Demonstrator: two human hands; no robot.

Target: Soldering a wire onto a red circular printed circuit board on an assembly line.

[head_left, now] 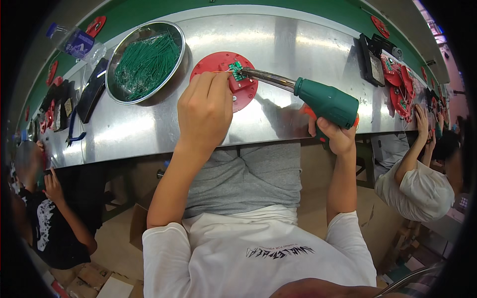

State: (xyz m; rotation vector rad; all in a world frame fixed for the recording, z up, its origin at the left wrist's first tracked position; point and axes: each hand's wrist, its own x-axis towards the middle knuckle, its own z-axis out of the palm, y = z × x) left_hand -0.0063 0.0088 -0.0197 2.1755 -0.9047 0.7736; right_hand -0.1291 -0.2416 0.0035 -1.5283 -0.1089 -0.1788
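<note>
On the metal bench in front of me lies a round red plastic housing (208, 62) with a small green circuit board (235, 69) on it. My right hand (339, 137) is wrapped round the handle of a green soldering gun (327, 103) with an orange trigger. Its long metal barrel points left, and the tip is at the circuit board; whether it touches is too small to tell. My left hand (204, 109) rests over the housing's left part, fingertips pinched beside the board. A thin pale-orange wire (223, 71) runs from those fingertips toward the board.
Left of the housing stands a steel bowl (110, 89) of cut green wires (149, 62). Beyond it are a plastic bottle (79, 43), a black case (92, 92) and cutters (74, 134). To the right sit a black tray (371, 64) and red housings (397, 92). Co-workers sit on both sides.
</note>
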